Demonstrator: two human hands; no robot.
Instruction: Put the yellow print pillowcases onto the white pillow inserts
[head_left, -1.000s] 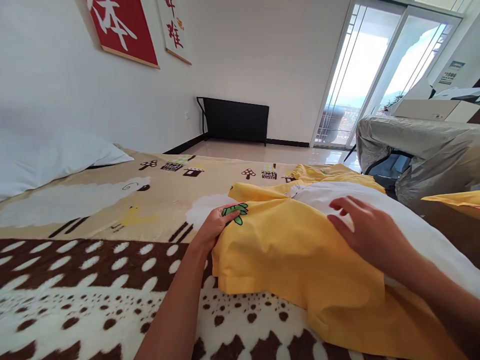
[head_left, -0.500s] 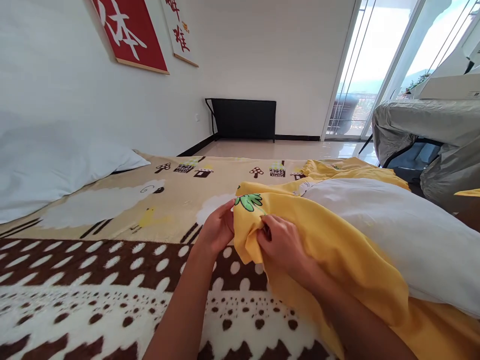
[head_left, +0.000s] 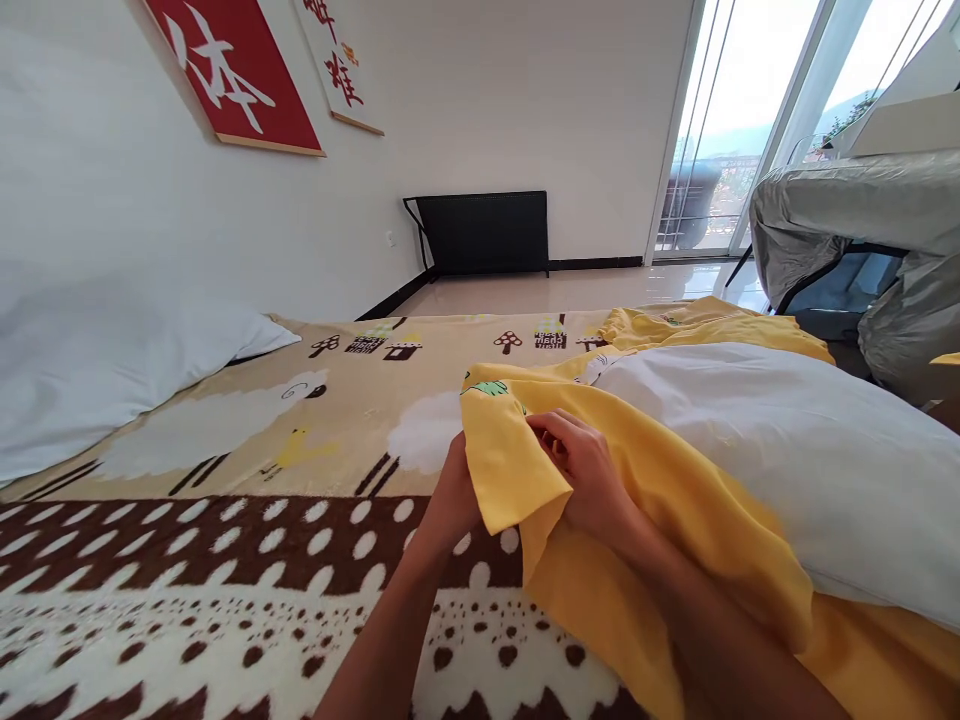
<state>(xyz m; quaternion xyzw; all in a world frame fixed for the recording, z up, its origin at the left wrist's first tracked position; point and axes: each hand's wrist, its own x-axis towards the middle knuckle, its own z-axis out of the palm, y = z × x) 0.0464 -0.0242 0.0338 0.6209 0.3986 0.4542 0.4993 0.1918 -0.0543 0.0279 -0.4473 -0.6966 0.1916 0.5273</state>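
Observation:
A yellow pillowcase (head_left: 675,500) with a green print lies on a bed, part way over a white pillow (head_left: 787,450). My left hand (head_left: 450,500) is closed on the pillowcase's near corner, its fingers mostly hidden behind the cloth. My right hand (head_left: 585,475) pinches the same yellow edge just to the right, fingers curled into the fabric. The corner is lifted a little off the blanket (head_left: 225,520).
A second white pillow (head_left: 97,360) lies at the left by the wall. The blanket is beige and brown with sheep and dots. A black radiator (head_left: 484,232) stands at the far wall, glass doors behind it. A grey covered chair (head_left: 847,215) stands at the right.
My right hand came off the pillow's top and moved left to grip the pillowcase edge beside my left hand. The yellow corner has been lifted and folded over.

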